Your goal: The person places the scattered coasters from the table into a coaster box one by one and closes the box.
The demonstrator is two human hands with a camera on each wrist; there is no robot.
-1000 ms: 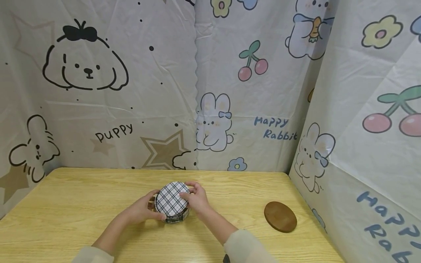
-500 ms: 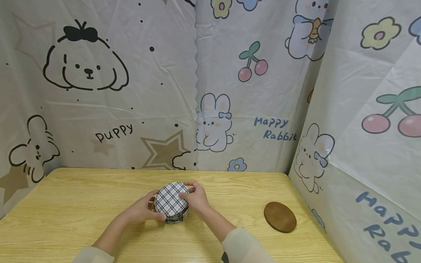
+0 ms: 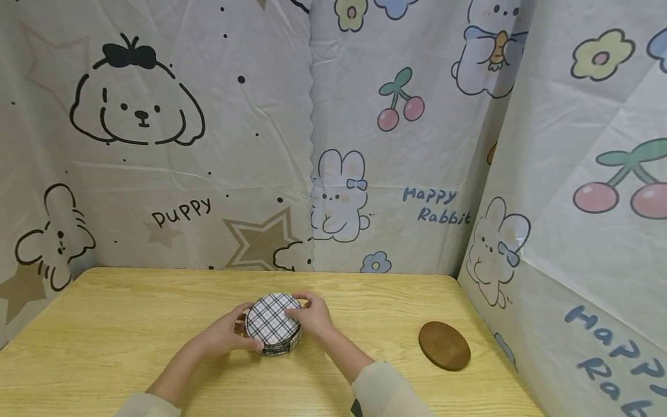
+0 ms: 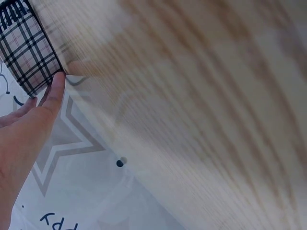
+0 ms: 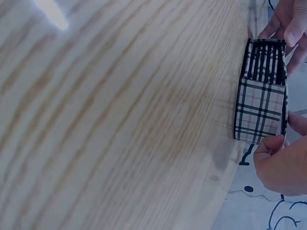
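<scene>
A round, black-and-white plaid coaster holder (image 3: 283, 348) with a stack of matching coasters stands on the table. In the right wrist view several coaster edges (image 5: 263, 62) show through a gap in its plaid wall. The top coaster (image 3: 271, 324) lies face up. My left hand (image 3: 221, 334) grips the left side, with the thumb at the front edge. My right hand (image 3: 314, 315) holds the right side, its thumb on the top coaster and its fingers around the far edge. Part of the left fingers is hidden behind the stack.
A round brown wooden disc (image 3: 444, 346) lies on the table's right side. The pale wood table (image 3: 130, 313) meets a printed cloth backdrop (image 3: 250, 174) at the back, and more cloth (image 3: 573, 249) hangs along the right.
The top coaster has dropped slightly and now sits flatter on the stack. Both hands stay nearly where they were, and the wooden disc has not moved.
</scene>
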